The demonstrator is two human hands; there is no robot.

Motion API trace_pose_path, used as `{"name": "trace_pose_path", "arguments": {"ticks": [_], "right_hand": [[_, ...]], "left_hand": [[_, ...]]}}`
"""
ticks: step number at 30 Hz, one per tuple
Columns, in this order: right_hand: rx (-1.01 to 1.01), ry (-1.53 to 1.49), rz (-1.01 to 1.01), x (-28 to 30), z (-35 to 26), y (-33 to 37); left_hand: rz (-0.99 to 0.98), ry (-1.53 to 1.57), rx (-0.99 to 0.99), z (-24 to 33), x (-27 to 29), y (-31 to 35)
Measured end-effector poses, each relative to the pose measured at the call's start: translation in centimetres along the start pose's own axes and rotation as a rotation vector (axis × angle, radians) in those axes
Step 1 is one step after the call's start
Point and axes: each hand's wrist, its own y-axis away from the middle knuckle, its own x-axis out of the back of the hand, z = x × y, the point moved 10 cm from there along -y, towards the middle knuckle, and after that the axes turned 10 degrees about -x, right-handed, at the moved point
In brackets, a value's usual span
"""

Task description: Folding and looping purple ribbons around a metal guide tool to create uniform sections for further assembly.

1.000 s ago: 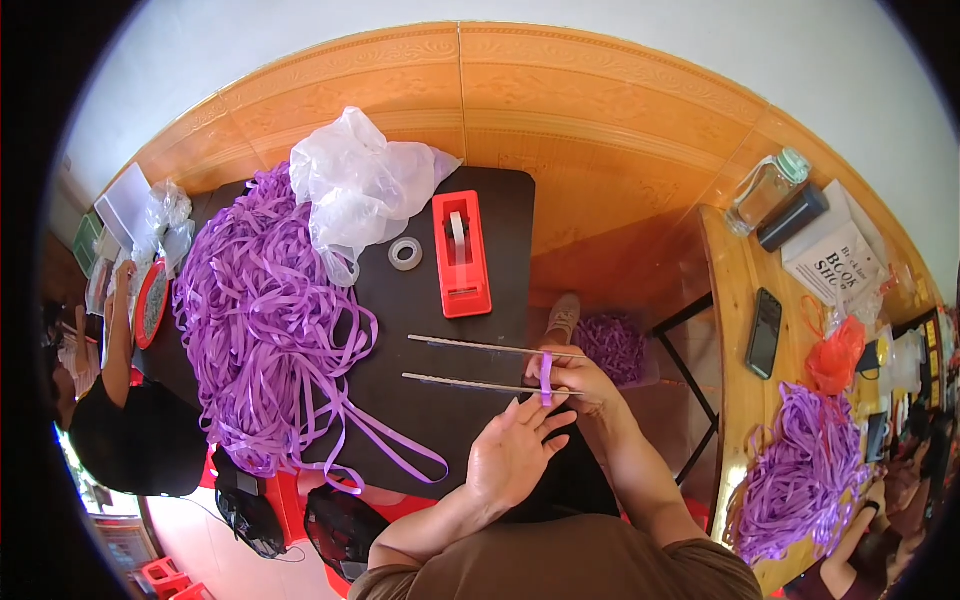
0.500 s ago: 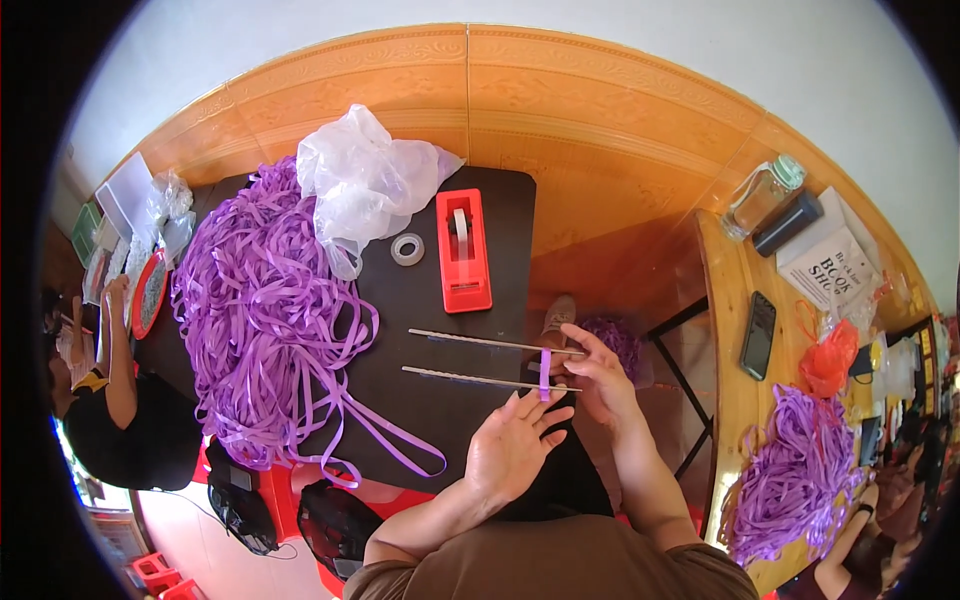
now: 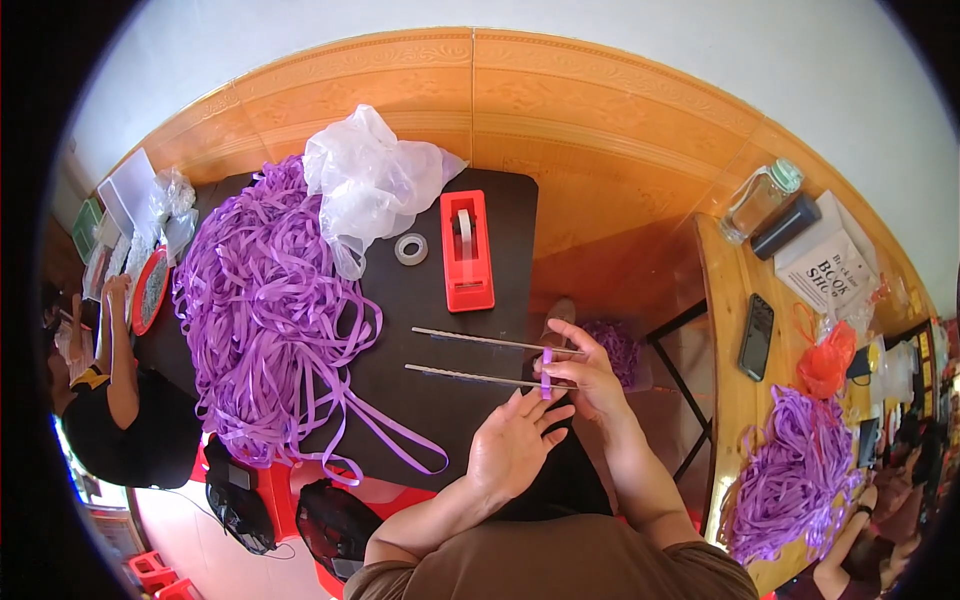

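Short purple ribbon band (image 3: 546,373) sat across two thin metal rods (image 3: 470,337), hands right up close.
Left hand (image 3: 508,440) was palm up, fingers loosely spread, tips by the band; right hand (image 3: 592,382) had its fingers bent around the rod ends, can't tell if pinching. Big purple ribbon pile (image 3: 265,300) lay left on the black table (image 3: 400,310).

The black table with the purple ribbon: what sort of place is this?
Probably a small handwork workshop: a big heap of purple ribbon and a red tape dispenser share the black table, with more ribbon on the wooden table.
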Motion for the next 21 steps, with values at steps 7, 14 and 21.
{"name": "trace_pose_path", "arguments": {"ticks": [7, 14, 21], "right_hand": [[-0.012, 0.009, -0.003, 0.02, 0.04, -0.1], [-0.012, 0.031, 0.006, 0.38, 0.31, -0.41], [0.021, 0.03, 0.027, 0.14, 0.23, -0.29]], "left_hand": [[0.003, 0.002, -0.002, -0.06, 0.11, -0.11], [0.0, 0.017, -0.004, -0.03, -0.03, -0.13], [0.001, 0.018, -0.003, 0.0, 0.03, -0.12]]}}
